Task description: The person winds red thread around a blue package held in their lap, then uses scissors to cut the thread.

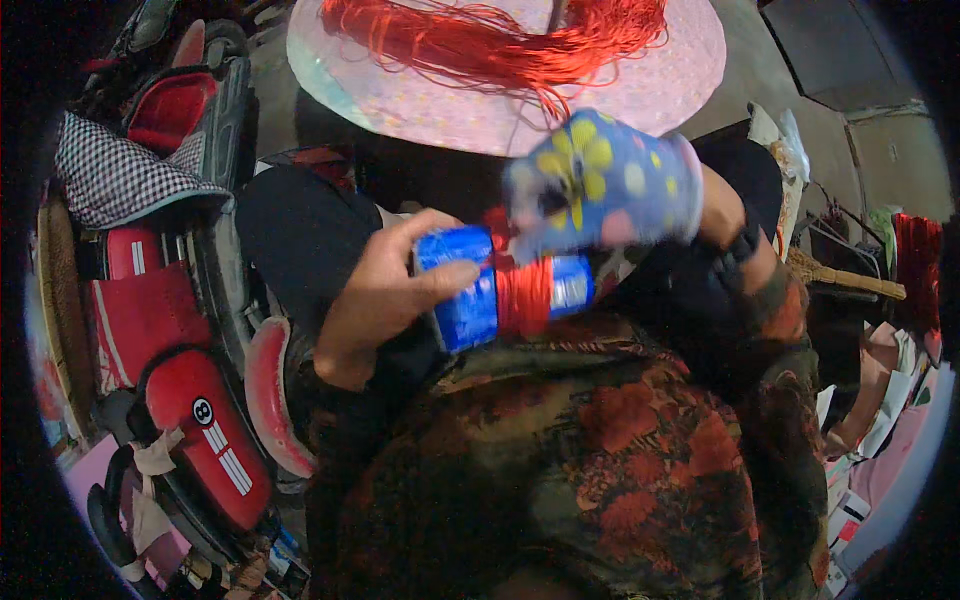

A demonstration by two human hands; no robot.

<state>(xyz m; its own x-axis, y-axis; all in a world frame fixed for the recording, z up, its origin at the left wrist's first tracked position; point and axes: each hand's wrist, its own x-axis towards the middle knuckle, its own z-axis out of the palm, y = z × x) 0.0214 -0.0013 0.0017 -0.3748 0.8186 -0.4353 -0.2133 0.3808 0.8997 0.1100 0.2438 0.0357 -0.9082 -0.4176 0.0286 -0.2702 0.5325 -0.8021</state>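
Note:
My left hand (405, 285), bare, is closed around one end of a blue block-shaped pack (463, 305), its thumb lying across the top. Red cord (524, 295) is wound in a thick band about the middle of the pack. My right hand (605, 185) wears a blue-grey glove with yellow flowers and dots. It is curled just above the wound band, blurred by motion, with red cord by its fingers. Ahead, a loose skein of red cord (500, 45) lies on a round pink table (400, 105), some strands hanging toward the glove.
At the left stands a ride-on with red padded panels (205, 435), partly under a checkered cloth (130, 175). A straw broom (845, 278) lies at the right, near hanging red strands (917, 270). Papers and card pieces (880, 400) are stacked at the lower right.

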